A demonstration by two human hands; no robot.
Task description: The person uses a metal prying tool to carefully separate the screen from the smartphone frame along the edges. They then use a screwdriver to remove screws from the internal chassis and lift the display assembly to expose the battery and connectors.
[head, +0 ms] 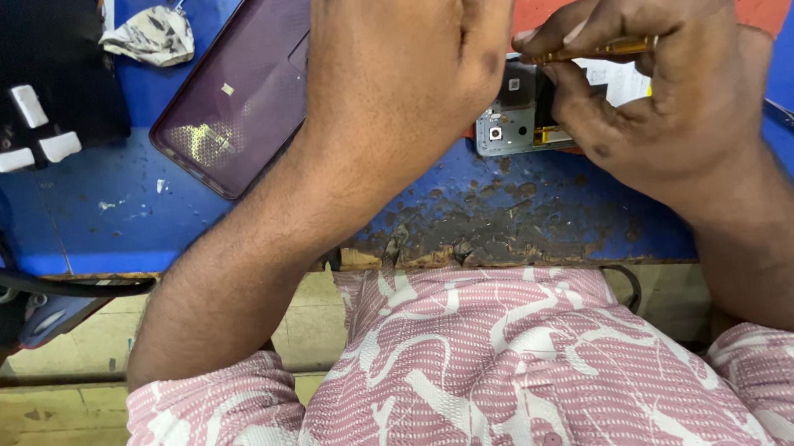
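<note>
2 bare hands are bunched together over the far edge of a worn blue workbench (238, 220). The right hand (665, 90) is closed around a slim yellow-handled tool (598, 49), pinched between thumb and fingers and held nearly level, its tip pointing toward the other hand. Just under that tool lies an opened phone (512, 118), its silver-grey inner frame and a small round camera part showing; most of it is hidden by both hands. The left hand (401, 73) is curled into a loose fist right beside the phone's left end; whether it grips anything I cannot tell, since its fingers are turned away.

To the left of that fist, a dark purple phone back cover (234, 97) lies flat on the bench, tilted at an angle and catching a glare. Further left sits a crumpled grey-and-white cloth (148, 34), and beyond it a black power strip with white plugs (32, 113). The bench's near edge is chipped and blackened. The person wears a pink patterned shirt (508, 369).
</note>
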